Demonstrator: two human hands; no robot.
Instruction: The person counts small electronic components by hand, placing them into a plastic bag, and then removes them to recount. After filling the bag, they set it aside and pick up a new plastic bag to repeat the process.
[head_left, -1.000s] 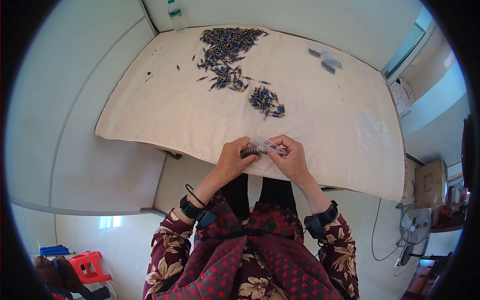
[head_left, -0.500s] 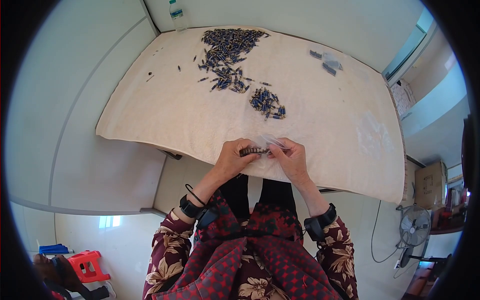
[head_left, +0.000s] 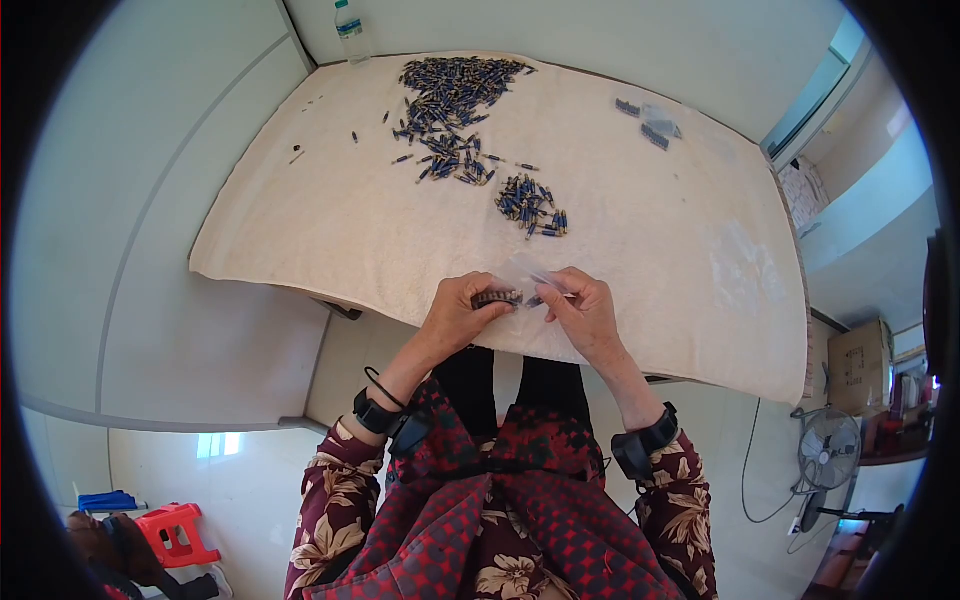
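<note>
Over the table's front edge, my left hand (head_left: 453, 312) is closed round a row of small dark cylinders (head_left: 495, 298) set side by side. A clear plastic bag (head_left: 524, 269) lies against the end of that row. My right hand (head_left: 587, 316) pinches the bag between thumb and fingers, and a small dark piece shows by its fingertips. Just beyond the hands is a small pile of blue cylinders with brass-coloured ends (head_left: 530, 205). A much larger heap of the same pieces (head_left: 455, 95) spreads toward the back of the table.
A cream cloth (head_left: 330, 220) covers the table. Packed dark rows (head_left: 655, 137) lie beside a clear bag at the back right, and flat clear bags (head_left: 742, 262) at the right. A water bottle (head_left: 351, 35) stands at the back left. On the floor are a fan (head_left: 830, 448) and a red stool (head_left: 178, 533).
The gap between my hands has widened slightly at the end of the row. The bag's edge stands up more between them, and my left hand has shifted a little to the left.
</note>
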